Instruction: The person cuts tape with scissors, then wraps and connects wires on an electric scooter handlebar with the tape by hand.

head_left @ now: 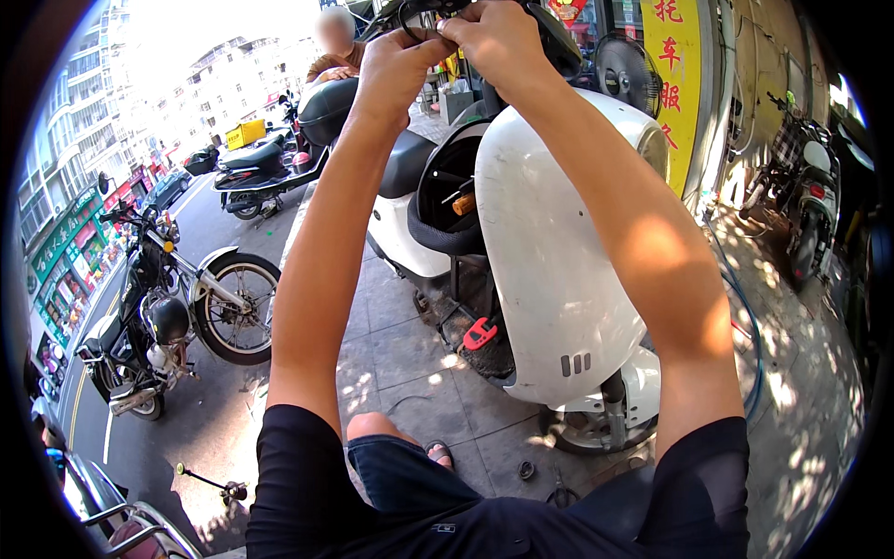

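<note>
Both my arms reach up to the handlebar area [440, 6] of a white scooter [549, 224] at the top of the head view. The fingers of my left hand [396, 74] are closed in a pinch beside a thin black cable [404, 20]. Meeting them from the right, my right hand [498, 42] also pinches with thumb and forefinger. What lies between the fingertips is too small and covered to make out. Below the hands, an orange-handled tool [463, 203] rests in the scooter's open black front compartment [438, 224]. A red tool or clip [480, 333] lies on the footboard.
A black motorcycle [168, 307] stands to the left, with a dark scooter [256, 168] beyond it. A person [337, 61] is behind the white scooter. A black fan [626, 74] and a yellow sign [672, 93] are at right. A blue hose [752, 326] crosses the pavement.
</note>
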Available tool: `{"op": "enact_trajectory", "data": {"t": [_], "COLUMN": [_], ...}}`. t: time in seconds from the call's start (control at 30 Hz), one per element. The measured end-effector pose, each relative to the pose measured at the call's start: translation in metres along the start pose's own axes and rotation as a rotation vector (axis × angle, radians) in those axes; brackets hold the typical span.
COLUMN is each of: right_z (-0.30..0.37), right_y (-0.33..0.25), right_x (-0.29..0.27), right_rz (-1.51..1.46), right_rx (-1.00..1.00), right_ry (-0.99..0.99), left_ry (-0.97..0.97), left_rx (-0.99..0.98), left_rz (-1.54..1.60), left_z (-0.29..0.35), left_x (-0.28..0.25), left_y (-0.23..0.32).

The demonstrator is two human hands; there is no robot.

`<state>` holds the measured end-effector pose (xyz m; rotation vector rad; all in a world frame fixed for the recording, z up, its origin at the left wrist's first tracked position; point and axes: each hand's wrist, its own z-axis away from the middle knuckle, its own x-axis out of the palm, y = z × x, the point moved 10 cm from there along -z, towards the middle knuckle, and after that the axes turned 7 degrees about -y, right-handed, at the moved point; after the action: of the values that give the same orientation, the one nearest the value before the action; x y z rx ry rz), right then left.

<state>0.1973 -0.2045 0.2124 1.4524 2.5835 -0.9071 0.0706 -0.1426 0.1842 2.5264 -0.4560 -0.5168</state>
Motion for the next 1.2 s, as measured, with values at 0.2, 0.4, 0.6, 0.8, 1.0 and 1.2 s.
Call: {"op": "enact_trajectory", "data": {"t": [0.2, 0.4, 0.6, 0.8, 1.0, 1.2], "right_z": [0.004, 0.004, -0.002, 0.003, 0.011, 0.01], "right_y": [-0.009, -0.02, -0.031, -0.04, -0.022, 0.009], "right_x": [-0.007, -0.009, -0.012, -0.003, -0.008, -0.01], "right_rz": [-0.001, 0.107, 0.303, 0.339, 0.059, -0.346], "right_rx": [-0.004, -0.057, -0.203, -0.402, -0.304, -0.152], "right_ry": [-0.129, -0.075, -0.018, -0.042, -0.081, -0.113], "left_ry": [0.027, 0.047, 0.099, 0.174, -0.017, 0.063], "left_rx": [-0.014, -0.003, -0.074, -0.066, 0.0, 0.055], "left_rz": [-0.069, -0.129, -0.235, 0.041, 0.434, 0.437], "left_z": [-0.001, 0.002, 0.0, 0.01, 0.015, 0.024], "left_x": [-0.002, -0.006, -0.006, -0.006, 0.007, 0.0], "left_y": [0.0, -0.001, 0.002, -0.018, -0.025, -0.024]}}
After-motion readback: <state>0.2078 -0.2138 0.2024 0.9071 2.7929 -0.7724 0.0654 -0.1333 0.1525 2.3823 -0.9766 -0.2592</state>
